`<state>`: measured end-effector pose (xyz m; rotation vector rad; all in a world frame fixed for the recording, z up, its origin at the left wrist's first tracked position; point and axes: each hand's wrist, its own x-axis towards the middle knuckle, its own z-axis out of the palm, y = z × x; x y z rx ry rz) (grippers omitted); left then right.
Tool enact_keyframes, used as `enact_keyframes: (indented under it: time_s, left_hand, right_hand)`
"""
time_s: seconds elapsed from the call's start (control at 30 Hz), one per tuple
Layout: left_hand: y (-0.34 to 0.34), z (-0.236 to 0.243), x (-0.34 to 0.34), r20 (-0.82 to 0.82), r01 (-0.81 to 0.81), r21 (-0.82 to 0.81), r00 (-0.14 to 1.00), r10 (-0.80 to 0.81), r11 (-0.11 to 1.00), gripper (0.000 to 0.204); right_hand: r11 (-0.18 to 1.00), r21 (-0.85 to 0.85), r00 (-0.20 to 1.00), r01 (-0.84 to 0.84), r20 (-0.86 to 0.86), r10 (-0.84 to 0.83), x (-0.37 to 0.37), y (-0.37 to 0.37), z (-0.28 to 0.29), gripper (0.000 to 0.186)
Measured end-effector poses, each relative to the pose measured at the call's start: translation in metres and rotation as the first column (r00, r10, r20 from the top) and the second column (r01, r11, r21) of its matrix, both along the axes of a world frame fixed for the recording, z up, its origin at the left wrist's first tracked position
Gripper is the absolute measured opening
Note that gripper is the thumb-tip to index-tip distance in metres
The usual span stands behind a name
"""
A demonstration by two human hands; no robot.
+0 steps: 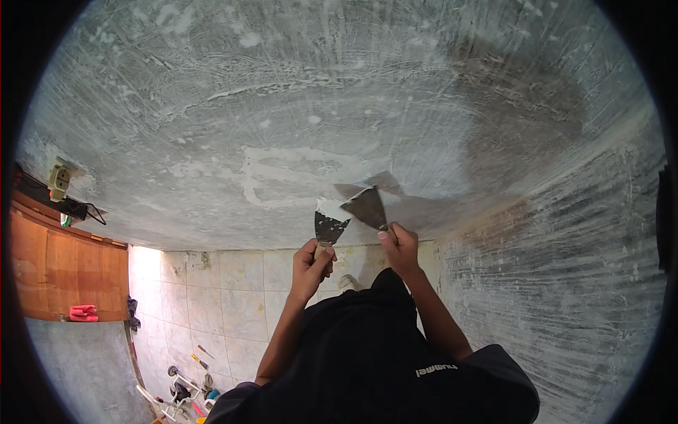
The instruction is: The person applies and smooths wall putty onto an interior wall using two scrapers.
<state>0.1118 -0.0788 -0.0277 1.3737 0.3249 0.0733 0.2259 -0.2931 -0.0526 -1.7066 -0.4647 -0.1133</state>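
My left hand point(311, 268) is closed round the handle of a putty knife point(330, 225) whose dark blade points up and carries white filler along its top edge. In my right hand point(400, 249) is a second, wider putty knife point(367, 207), its triangular dark blade tilted up and to the left. The two blades are close together, just in front of the grey wall point(212, 120). Pale smears of filler point(282, 169) spread over the wall beyond them. Whether the right blade touches the wall I cannot tell.
A socket point(60, 178) with a black cable is on the wall at left, near a wooden cabinet point(70, 261). A pink cloth point(83, 313) lies at its edge. Hand tools and a white-framed object point(176, 396) are on the tiled floor point(240, 283). Another wall point(558, 268) stands at right.
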Motion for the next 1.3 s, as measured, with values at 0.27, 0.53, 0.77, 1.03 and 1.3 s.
enact_keyframes:
  time_s: [0.27, 0.53, 0.77, 1.03, 1.3]
  left_hand:
    - [0.005, 0.003, 0.003, 0.049, -0.023, 0.058, 0.999, 0.02, 0.998, 0.021]
    - [0.008, 0.003, 0.007, 0.035, -0.066, -0.072, 0.997, 0.069, 0.995, 0.021]
    - [0.011, 0.001, 0.01, 0.065, -0.068, -0.075, 0.995, 0.073, 0.995, 0.021]
    - [0.019, -0.01, 0.007, 0.062, -0.065, -0.053, 0.996, 0.068, 0.997, 0.014]
    - [0.019, -0.011, 0.007, 0.084, -0.066, -0.042, 0.994, 0.069, 0.997, 0.014]
  right_hand:
    - [0.981, -0.177, 0.996, -0.078, -0.061, 0.068, -0.019, -0.013, 0.013, 0.044]
    - [0.988, 0.09, 0.992, 0.123, -0.001, -0.124, 0.014, 0.003, 0.012, 0.038]
    - [0.985, 0.0, 0.981, 0.171, 0.098, -0.17, 0.034, 0.016, -0.037, 0.031]
    - [0.961, 0.109, 0.957, 0.253, 0.12, -0.266, 0.054, 0.037, -0.039, 0.031]
    - [0.971, 0.185, 0.987, 0.152, 0.021, -0.158, 0.043, 0.032, -0.033, 0.033]
